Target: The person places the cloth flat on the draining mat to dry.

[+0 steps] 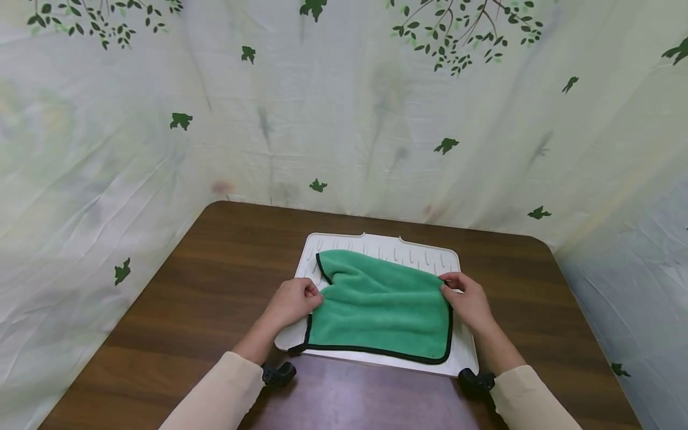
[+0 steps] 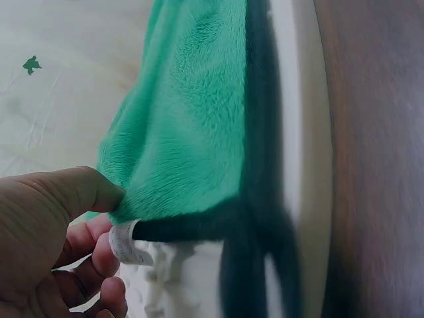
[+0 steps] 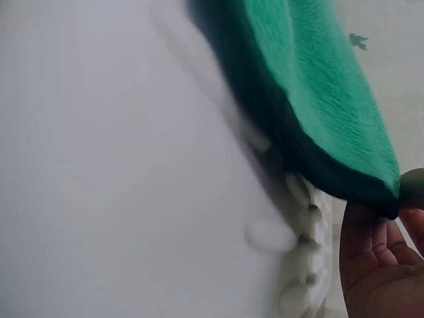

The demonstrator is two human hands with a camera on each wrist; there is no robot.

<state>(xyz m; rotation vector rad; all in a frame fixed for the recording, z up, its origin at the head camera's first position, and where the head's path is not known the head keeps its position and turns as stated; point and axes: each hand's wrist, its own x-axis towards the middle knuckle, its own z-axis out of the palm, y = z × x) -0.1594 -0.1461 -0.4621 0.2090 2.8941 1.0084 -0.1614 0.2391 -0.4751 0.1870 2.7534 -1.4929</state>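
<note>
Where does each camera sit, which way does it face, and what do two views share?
Head: worn on the head, facing forward and down at the green cloth over the white tray; left hand, right hand and sleeved arms show.
Left wrist: on that wrist, facing the cloth's edge and white label; only the left hand shows.
Right wrist: on that wrist, facing a black-trimmed cloth corner; only the right hand shows.
Shared: both wrist views show the cloth pinched by their own hand.

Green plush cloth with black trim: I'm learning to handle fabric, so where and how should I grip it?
Pinch the green plush cloth by its left edge and far right corner, likely best from left and right: it spreads wide and creased, and the left hand and right hand pinch it there.
</note>
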